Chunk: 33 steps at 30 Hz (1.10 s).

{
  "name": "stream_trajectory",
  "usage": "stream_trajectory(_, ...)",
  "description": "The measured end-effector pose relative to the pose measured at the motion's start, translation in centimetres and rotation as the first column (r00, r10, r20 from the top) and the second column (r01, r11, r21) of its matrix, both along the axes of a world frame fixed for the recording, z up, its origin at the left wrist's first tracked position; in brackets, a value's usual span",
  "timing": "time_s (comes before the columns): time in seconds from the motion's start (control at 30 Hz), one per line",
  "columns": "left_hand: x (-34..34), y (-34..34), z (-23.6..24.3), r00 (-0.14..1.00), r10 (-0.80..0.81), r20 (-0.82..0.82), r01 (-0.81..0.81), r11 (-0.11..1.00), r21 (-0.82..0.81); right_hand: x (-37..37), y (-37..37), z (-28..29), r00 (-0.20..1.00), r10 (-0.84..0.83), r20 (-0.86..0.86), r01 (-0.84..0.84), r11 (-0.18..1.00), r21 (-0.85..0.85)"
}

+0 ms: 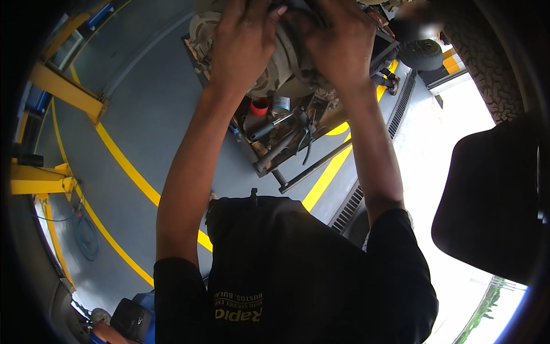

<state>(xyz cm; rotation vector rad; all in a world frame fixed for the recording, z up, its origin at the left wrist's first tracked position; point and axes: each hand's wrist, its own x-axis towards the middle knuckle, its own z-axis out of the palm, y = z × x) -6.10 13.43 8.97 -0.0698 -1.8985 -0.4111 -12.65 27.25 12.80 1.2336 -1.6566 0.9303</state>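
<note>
While 2 bare forearms stretch toward 12 o'clock in the head view, the hands meet a rounded grey metal part [283, 66] at the top of the frame. The left hand [243, 51] lies over its 10 o'clock side, half open with fingers bent and the thumb apart; the upper edge cuts off the fingertips, so its grip cannot be told. At the part's 3 o'clock side, the right hand [341, 51] is loosely curled against it, blurred, its hold also unclear. Under the part sits a cluttered tool tray [247, 153]. From the part, a red cap [259, 106] is at 7 o'clock, a can [281, 105] at 6 and pliers [311, 127] at 5.
</note>
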Motion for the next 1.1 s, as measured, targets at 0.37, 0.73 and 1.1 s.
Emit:
stream_trajectory(0.37, 0.6, 0.0, 0.8, 0.994, -0.098, -0.037, 0.100, 0.993, 0.058, -0.8, -0.5, -0.9, 0.997, 0.049, -0.052, -0.055, 0.993, -0.108)
stream_trajectory(0.73, -0.2, -1.2, 0.0, 0.985, -0.154, -0.076, 0.161, 0.982, 0.099, 0.1, -1.8, -1.0, 0.998, -0.014, 0.064, 0.026, 0.982, -0.189)
stream_trajectory(1.1, -0.4, -0.3, -0.3, 0.984, -0.115, -0.137, 0.127, 0.988, 0.083, 0.5, -2.3, -0.8, 0.990, -0.060, 0.131, 0.085, 0.977, -0.194)
